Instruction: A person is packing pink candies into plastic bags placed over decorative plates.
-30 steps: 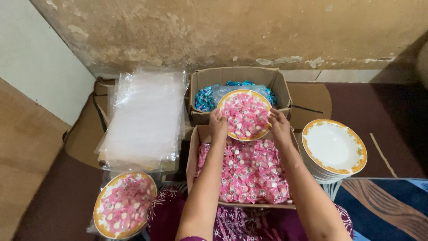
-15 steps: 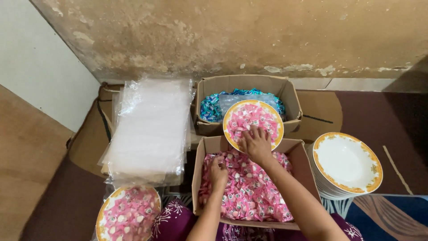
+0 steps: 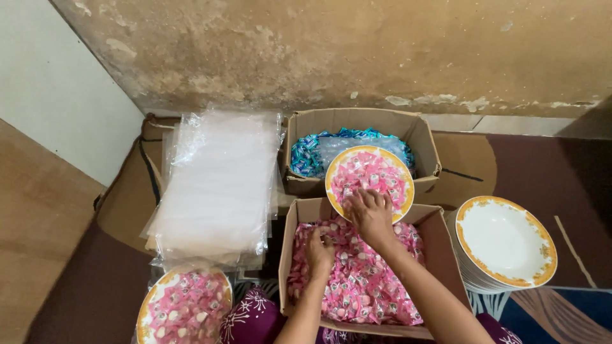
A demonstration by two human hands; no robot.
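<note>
Filling step: right hand [image 3: 371, 213] lies flat, fingers spread, on the heaped plate of pink candies [image 3: 370, 179] at frame centre, left hand [image 3: 319, 251] curls into the candy box [image 3: 357, 271] below, grip unclear; next needs levelling.

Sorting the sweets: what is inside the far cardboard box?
Blue-wrapped sweets and clear plastic lie in the far box. The plate of pink sweets covers its near part, hiding what lies beneath.
</note>
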